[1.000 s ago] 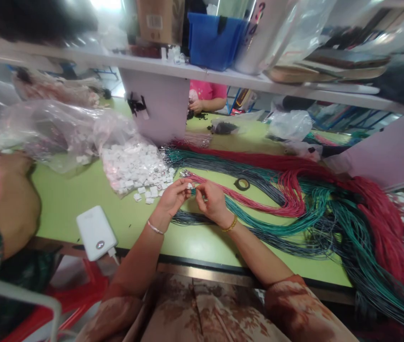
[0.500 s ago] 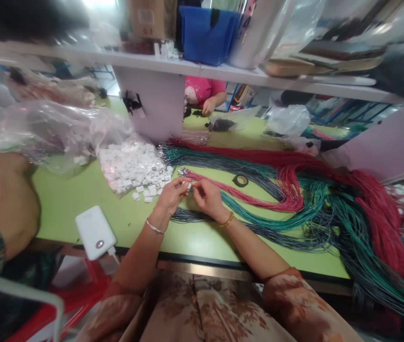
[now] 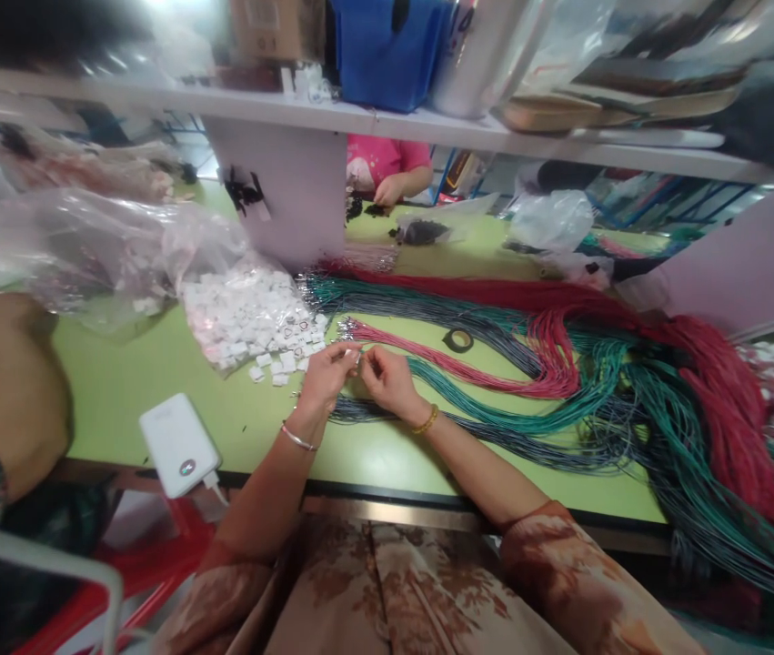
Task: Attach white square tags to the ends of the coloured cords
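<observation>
In a pinch of thumb and fingers, my left hand (image 3: 325, 375) holds a small white connector housing (image 3: 352, 356). My right hand (image 3: 390, 380) is closed close beside it, fingertips pressed together; what they grip, likely a thin wire end, is too small to make out. Left of my hands lies a heap of white connector housings (image 3: 243, 314) spilling from a clear plastic bag (image 3: 147, 236). Bundles of red wires (image 3: 441, 362), green wires (image 3: 468, 400) and dark grey wires (image 3: 496, 442) stretch off to the right.
A white power bank (image 3: 178, 443) with a cable lies near the table's front edge. Beyond my right hand is a roll of black tape (image 3: 458, 340). A shelf (image 3: 277, 111) with a blue bin (image 3: 390, 55) crosses above. A co-worker's arm (image 3: 15, 391) rests at left; another person (image 3: 393, 173) sits opposite.
The view has shifted slightly. My right hand's fingertips have drawn a little away from the white housing, which stays in my left hand's pinch.
</observation>
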`<state>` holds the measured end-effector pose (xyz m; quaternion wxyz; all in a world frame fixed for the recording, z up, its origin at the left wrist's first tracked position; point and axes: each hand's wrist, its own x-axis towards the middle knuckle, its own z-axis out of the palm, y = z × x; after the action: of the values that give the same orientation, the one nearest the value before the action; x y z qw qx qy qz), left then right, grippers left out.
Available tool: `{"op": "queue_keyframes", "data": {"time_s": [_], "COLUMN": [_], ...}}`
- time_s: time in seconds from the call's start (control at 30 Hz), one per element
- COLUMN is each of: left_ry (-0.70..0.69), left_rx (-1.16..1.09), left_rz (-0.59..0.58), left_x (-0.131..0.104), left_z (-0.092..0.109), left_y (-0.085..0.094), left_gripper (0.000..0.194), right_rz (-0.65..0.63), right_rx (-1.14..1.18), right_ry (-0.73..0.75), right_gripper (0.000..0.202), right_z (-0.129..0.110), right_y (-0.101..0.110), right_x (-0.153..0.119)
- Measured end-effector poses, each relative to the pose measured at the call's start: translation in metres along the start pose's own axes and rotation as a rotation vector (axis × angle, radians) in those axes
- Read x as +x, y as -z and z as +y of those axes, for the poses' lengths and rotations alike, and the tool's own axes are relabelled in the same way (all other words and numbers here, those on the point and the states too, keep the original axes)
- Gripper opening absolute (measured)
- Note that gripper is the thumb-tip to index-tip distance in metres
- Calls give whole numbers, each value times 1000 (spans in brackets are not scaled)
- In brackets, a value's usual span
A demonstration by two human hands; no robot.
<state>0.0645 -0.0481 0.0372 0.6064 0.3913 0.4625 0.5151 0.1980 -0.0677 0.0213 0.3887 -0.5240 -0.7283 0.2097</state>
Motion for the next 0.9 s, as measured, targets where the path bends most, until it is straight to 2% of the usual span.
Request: {"op": "queue_keyframes", "data": {"time_s": [0.07,0.17,0.23,0.33,0.43,0.53,0.63,0.77,0.9], "left_ry": [-12,75,121,140,158,176,178,177,191], "left_rx": [51,106,120,124,133,168,183,200,235], "left_rz": [23,7,-8,-11,-37,-63,-68,-67,-98], "left_x": [-1,1,5,10,12,12,11,11,9], "left_z": [-1,3,8,14,14,13,13,13,11], "left_y": [-1,6,13,24,29,31,30,29,25], "left_gripper": [16,14,14,16,17,17,17,16,14], "right_rz": [-40,-148,-136,-108,-193,-252,-252,-246,-267], "right_rx": [-65,-64,-110,-336,-442,-396,-388,-512,-585], "right_ry": [15,53,24,-79,-99,-57,-43,-67,-36], "right_gripper": [18,22,23,20,19,23,26,24,27], "right_z": [-1,3,9,20,28,32,34,37,39], "right_y": [2,13,22,26,21,18,17,7,-3], "right_x": [-1,7,18,28,26,25,35,56,63]}}
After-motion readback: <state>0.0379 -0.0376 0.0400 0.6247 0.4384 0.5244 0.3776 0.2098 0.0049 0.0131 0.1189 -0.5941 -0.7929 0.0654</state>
